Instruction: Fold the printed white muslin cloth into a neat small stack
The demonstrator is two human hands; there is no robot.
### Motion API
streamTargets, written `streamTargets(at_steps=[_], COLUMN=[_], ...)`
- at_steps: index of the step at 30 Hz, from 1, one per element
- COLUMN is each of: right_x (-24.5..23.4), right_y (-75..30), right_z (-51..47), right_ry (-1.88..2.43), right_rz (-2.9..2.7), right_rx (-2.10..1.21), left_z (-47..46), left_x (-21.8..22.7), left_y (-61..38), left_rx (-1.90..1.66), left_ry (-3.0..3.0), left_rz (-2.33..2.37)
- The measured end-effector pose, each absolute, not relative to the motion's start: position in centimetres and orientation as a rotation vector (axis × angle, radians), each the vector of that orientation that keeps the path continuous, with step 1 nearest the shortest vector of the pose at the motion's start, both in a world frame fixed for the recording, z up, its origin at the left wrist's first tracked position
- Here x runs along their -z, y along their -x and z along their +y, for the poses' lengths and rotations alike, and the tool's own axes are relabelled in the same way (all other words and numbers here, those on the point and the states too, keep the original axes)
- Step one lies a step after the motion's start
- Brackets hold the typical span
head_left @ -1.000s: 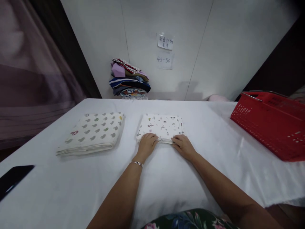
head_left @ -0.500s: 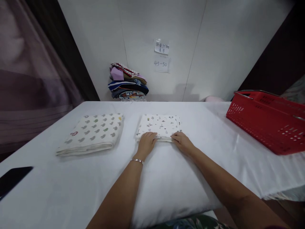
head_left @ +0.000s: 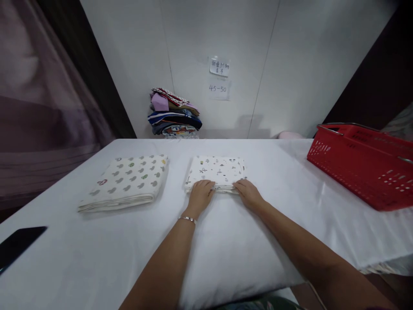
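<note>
A small folded white cloth with little printed figures (head_left: 217, 170) lies in the middle of the white-covered table (head_left: 226, 241). My left hand (head_left: 200, 196) rests on its near left edge, fingers curled over the fold. My right hand (head_left: 248, 193) lies on its near right edge, fingers bent and pinching the edge. A silver bracelet circles my left wrist. A larger folded cloth printed with grey mouse-head shapes (head_left: 125, 181) lies to the left, apart from both hands.
A red plastic basket (head_left: 361, 168) stands at the right edge. A stack of folded coloured clothes (head_left: 174, 114) sits against the back wall below two paper notes (head_left: 219, 77). A black phone (head_left: 17, 245) lies at the near left. A dark curtain hangs at left.
Both hands stay on the near edge of the small cloth, shifting only slightly. The view has tilted a little, so the basket and wall sit differently in the picture.
</note>
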State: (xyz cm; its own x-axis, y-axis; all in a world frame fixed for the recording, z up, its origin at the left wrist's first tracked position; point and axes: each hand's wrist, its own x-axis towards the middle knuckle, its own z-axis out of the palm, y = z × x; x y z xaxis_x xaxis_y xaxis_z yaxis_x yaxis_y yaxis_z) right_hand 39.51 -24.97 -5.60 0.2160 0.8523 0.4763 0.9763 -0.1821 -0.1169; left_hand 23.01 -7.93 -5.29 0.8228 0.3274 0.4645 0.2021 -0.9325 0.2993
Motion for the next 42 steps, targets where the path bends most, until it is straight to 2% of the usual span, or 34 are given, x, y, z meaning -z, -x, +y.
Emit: streamTargets(at_steps=[11, 33, 42], right_x=[5.9, 4.6, 5.7], right_y=[-39.4, -39.8, -39.7], right_z=[-25.2, -25.2, -24.7], right_ry=[2.024, 2.070, 2.125], right_rz=[-1.732, -1.830, -1.806], right_rx=[0.469, 0.344, 0.567], left_z=[-8.0, -8.1, -8.1], left_x=[5.1, 4.9, 4.5], left_y=[-23.5, -23.6, -24.0], left_rx=[-0.775, -0.769, -0.801], left_ry=[-2.815, -2.841, -2.899], left_rz=[0.418, 0.403, 0.384])
